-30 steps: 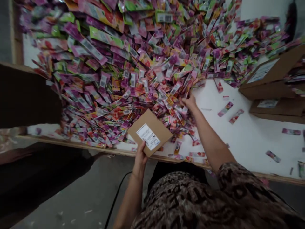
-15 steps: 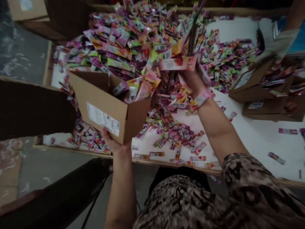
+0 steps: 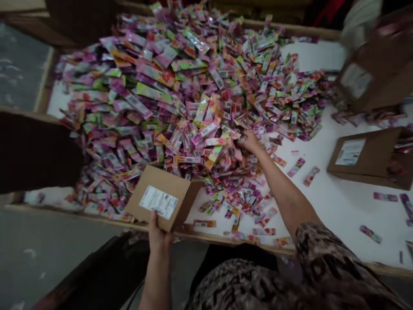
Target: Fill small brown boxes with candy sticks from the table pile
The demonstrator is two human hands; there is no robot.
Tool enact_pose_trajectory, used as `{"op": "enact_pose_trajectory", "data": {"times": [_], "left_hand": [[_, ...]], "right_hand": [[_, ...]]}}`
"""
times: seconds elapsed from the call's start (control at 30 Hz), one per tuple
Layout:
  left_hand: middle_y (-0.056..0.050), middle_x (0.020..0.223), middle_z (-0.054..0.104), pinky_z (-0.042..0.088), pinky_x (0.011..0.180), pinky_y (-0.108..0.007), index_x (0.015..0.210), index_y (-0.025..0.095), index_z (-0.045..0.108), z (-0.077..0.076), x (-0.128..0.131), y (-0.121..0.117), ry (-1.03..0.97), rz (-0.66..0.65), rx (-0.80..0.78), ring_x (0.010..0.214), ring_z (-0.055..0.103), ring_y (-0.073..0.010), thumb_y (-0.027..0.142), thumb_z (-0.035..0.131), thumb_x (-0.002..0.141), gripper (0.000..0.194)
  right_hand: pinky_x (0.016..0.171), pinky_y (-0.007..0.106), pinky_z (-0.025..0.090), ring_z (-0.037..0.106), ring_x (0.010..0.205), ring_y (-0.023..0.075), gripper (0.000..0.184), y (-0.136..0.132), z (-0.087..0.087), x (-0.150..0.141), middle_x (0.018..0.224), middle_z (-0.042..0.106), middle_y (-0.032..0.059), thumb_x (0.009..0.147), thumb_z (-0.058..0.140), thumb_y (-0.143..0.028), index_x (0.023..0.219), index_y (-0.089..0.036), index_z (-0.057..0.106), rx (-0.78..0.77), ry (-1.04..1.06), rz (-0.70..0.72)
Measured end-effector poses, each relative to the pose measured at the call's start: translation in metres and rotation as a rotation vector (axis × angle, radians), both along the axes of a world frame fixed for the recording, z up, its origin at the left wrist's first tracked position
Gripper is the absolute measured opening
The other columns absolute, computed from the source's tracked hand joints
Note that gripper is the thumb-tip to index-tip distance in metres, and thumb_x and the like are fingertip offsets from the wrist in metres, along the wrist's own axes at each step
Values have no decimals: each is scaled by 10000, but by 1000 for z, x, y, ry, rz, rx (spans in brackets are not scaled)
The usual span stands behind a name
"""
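My left hand grips the near lower edge of a small cardboard box, its thumb on the white printed label. The box is tipped with its labelled side up, so its opening and inside are hidden from me. To its right, my right hand reaches into the near side of a large heap of stick packets in pink, purple, green and orange wrappers. Packets hide its fingertips, and I cannot see whether any are held.
A filled cardboard box lies on the white tabletop at right. Behind it, a co-worker's sleeve is near another tilted box. Loose packets lie near the wooden table edge. A dark box stands at left.
My right hand has moved from above the heap into it, no longer raised with packets. The box in my left hand has come lower and tipped away. At right, a box has been lifted.
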State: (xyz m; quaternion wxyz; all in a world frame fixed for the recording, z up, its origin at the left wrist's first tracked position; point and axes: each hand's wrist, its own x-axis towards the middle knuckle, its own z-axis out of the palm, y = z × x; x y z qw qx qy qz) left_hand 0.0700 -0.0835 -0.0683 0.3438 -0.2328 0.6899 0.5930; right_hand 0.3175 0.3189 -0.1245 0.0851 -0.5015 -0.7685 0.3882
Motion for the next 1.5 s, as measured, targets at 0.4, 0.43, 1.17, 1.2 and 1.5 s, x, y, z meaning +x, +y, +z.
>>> {"op": "enact_pose_trajectory", "data": {"times": [0.4,0.43,1.17,1.2,1.5], "left_hand": [[-57,1096,783,553,1042,-431,1283,197,681,48,-58,-62,133,272,205,1038,739,-239,365,597,924,405],[-54,1113,778,552,1039,-438,1296,208,672,52,-66,-72,142,272,238,1048,733,-241,406,590,925,428],[-104,1267,733,521,1055,-452,1261,178,694,33,-174,-183,21,336,448,1319,593,-329,549,560,900,535],[-96,1244,744,531,1042,-444,1245,187,702,31,-176,-183,17,337,433,1303,607,-329,552,584,879,530],[-36,1056,800,550,1044,-372,1360,220,632,13,-181,-168,-141,264,262,1085,739,-252,349,603,898,481]], "right_hand": [[1162,735,208,224,1519,465,749,-113,66,-72,1647,322,209,817,649,-245,1530,-174,432,346,-23,222],[1156,773,148,157,1547,461,731,-146,65,-99,1676,275,190,834,618,-200,1540,-199,427,360,-20,353],[1189,709,201,250,1541,373,570,-336,34,-390,1626,420,79,911,495,-159,1466,-281,542,457,-114,1276],[1188,713,205,254,1540,372,556,-338,23,-407,1630,416,65,923,485,-170,1462,-288,547,442,-138,1278],[1022,660,358,361,1357,383,387,-122,55,-294,1492,509,160,981,430,-153,1289,-201,658,556,-304,898]]}}
